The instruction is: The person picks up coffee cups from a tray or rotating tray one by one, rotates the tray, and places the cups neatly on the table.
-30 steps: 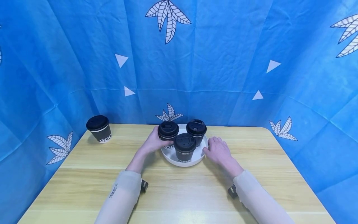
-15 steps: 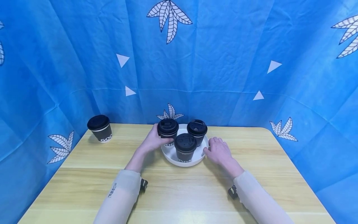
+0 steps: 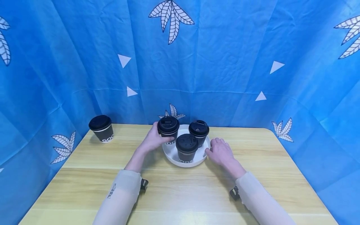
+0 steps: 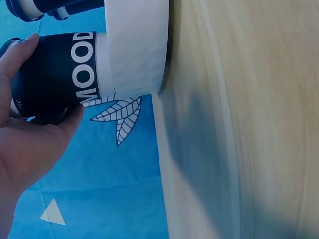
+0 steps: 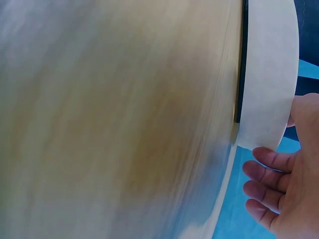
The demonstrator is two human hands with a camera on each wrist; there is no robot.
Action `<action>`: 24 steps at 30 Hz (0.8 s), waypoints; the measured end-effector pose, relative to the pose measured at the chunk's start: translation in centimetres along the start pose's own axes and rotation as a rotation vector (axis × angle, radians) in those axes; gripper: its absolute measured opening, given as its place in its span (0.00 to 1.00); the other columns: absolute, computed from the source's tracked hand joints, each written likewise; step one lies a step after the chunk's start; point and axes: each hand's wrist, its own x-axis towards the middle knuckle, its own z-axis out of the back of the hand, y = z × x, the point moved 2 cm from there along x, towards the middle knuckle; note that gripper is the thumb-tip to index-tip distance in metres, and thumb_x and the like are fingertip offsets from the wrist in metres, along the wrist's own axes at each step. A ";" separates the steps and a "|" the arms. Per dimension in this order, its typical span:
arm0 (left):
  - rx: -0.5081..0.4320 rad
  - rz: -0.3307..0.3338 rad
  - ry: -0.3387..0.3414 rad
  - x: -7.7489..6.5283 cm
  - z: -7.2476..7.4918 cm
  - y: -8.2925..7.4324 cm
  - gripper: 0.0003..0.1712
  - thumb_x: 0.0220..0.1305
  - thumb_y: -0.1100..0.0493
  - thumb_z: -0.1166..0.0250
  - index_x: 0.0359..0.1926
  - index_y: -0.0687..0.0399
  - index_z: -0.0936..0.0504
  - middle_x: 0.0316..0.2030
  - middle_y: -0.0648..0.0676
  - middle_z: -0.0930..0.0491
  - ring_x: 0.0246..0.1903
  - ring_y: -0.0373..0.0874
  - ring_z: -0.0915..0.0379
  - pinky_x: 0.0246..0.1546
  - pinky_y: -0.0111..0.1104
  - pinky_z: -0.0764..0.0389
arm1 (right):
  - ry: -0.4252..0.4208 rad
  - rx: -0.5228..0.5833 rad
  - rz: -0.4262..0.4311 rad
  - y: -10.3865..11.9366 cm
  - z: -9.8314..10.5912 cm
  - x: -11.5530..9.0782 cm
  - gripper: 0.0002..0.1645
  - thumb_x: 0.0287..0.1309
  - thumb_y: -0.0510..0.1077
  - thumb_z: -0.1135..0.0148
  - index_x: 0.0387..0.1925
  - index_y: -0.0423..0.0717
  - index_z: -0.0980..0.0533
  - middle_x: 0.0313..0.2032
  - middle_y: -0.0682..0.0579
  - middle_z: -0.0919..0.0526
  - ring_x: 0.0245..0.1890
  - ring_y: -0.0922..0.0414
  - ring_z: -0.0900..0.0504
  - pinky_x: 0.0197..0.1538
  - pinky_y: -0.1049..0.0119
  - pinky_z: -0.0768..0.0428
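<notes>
My left hand (image 3: pixel 153 138) grips a black lidded paper coffee cup (image 3: pixel 168 125) at the back left of a round white tray (image 3: pixel 172 158). In the left wrist view, thumb and fingers wrap the black cup (image 4: pixel 57 69); its lower end is next to the tray wall (image 4: pixel 137 47). Two more lidded cups stand in the tray, a front one (image 3: pixel 187 148) and a back right one (image 3: pixel 198 132). My right hand (image 3: pixel 220 152) pinches the tray's right edge. In the right wrist view, its thumb lies over the rim (image 5: pixel 269 74), with the index fingertip against the outer wall.
Another black lidded cup (image 3: pixel 102 128) stands alone at the table's back left corner. Pale wooden table surface (image 3: pixel 180 193) surrounds the tray. A blue cloth (image 3: pixel 219 62) with leaf prints hangs behind and along both sides.
The cup in my left hand has moved slightly up and left in the head view, with the hand following. My right hand and the tray have stayed nearly still.
</notes>
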 end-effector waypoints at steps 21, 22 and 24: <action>-0.050 -0.027 -0.102 -0.5 1.5 0.1 0.55 0.52 0.63 0.19 0.73 0.63 0.44 0.68 0.65 0.33 0.69 0.61 0.34 0.75 0.53 0.37 | 0.014 0.007 -0.007 0.3 0.3 -0.2 0.17 0.67 0.56 0.44 0.38 0.45 0.28 0.37 0.48 0.27 0.41 0.48 0.30 0.44 0.53 0.27; -0.049 -0.027 -0.105 -0.5 1.6 0.1 0.55 0.52 0.63 0.19 0.74 0.63 0.44 0.69 0.66 0.33 0.69 0.61 0.35 0.75 0.53 0.37 | 0.013 0.008 -0.008 0.3 0.3 -0.2 0.17 0.67 0.56 0.44 0.38 0.45 0.28 0.37 0.48 0.27 0.41 0.48 0.30 0.44 0.53 0.27; -0.049 -0.019 -0.113 -0.6 1.8 0.3 0.55 0.53 0.62 0.19 0.74 0.63 0.45 0.69 0.66 0.34 0.70 0.61 0.36 0.75 0.54 0.37 | 0.012 0.009 -0.008 0.3 0.3 -0.3 0.17 0.67 0.56 0.44 0.37 0.45 0.28 0.36 0.48 0.27 0.41 0.48 0.30 0.44 0.53 0.27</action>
